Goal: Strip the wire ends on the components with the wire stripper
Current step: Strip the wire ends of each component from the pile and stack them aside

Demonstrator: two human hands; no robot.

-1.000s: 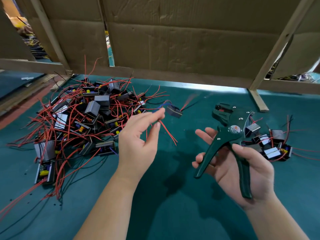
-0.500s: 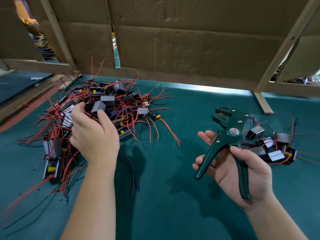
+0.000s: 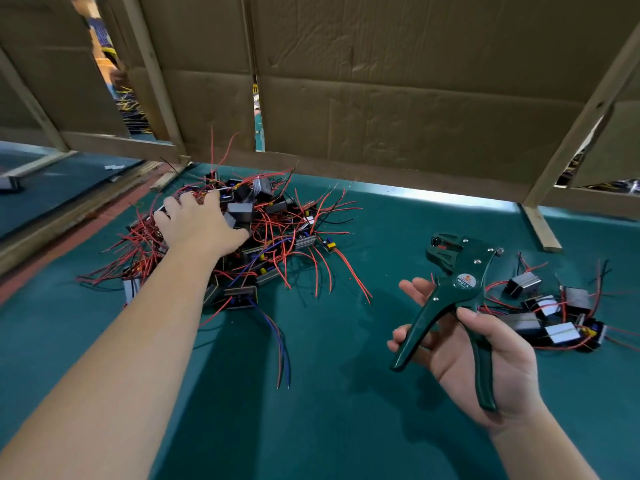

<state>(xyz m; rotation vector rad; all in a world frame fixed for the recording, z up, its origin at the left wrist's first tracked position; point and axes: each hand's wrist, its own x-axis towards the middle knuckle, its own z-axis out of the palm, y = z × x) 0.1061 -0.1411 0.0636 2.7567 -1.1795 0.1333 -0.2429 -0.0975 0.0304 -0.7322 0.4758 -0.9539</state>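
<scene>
A big pile of small grey and black components (image 3: 277, 233) with red, black and blue wires lies at the left on the green table mat (image 3: 346, 393). My left hand (image 3: 199, 225) reaches onto the top of this pile, knuckles up, fingers bent down among the parts. Whether it holds one is hidden. My right hand (image 3: 485, 362) is palm up at the right and holds the dark green wire stripper (image 3: 460, 282) by its handles, jaws pointing away with nothing in them. A smaller group of components (image 3: 554, 317) lies just right of the stripper.
A cardboard wall (image 3: 381, 98) on a wooden frame closes the far side of the table. A wooden strut (image 3: 542, 228) rests on the mat at the back right. Loose blue and red wires (image 3: 282, 344) trail from the pile toward me.
My left hand flicked a component away near the centre, then moved left and farther onto the pile. The right hand with the stripper stayed almost still.
</scene>
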